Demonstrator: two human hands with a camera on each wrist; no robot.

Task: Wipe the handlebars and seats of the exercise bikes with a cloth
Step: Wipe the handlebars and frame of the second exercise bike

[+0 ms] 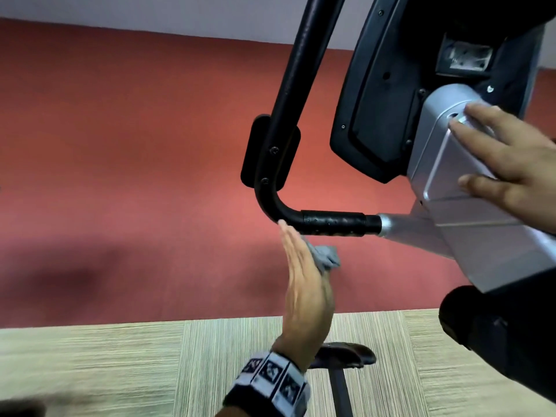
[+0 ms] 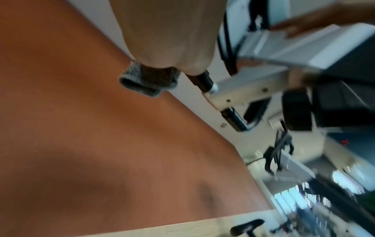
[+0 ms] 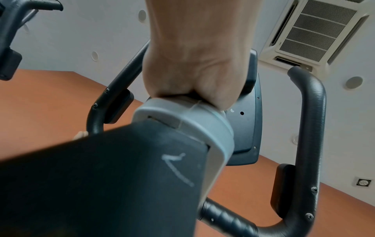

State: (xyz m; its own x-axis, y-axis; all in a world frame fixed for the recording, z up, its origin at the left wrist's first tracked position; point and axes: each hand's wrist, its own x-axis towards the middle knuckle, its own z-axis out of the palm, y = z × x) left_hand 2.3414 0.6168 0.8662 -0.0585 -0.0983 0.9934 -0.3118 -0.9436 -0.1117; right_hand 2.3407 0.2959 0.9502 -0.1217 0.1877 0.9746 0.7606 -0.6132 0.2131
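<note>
The bike's black left handlebar runs from a silver column out to a bend and then upward. My left hand is just under that bend, fingers straight, fingertips touching the bar. A bunched grey cloth is held against its palm, below the grip. In the left wrist view the cloth hangs under the palm, beside the bar's end. My right hand rests on the silver column with spread fingers and holds nothing. The right wrist view shows that hand laid over the column's top.
The black back of the console sits above the column. The right handlebar loops up on the far side. A pedal is below my left wrist, over striped carpet. A red wall stands close behind the bike.
</note>
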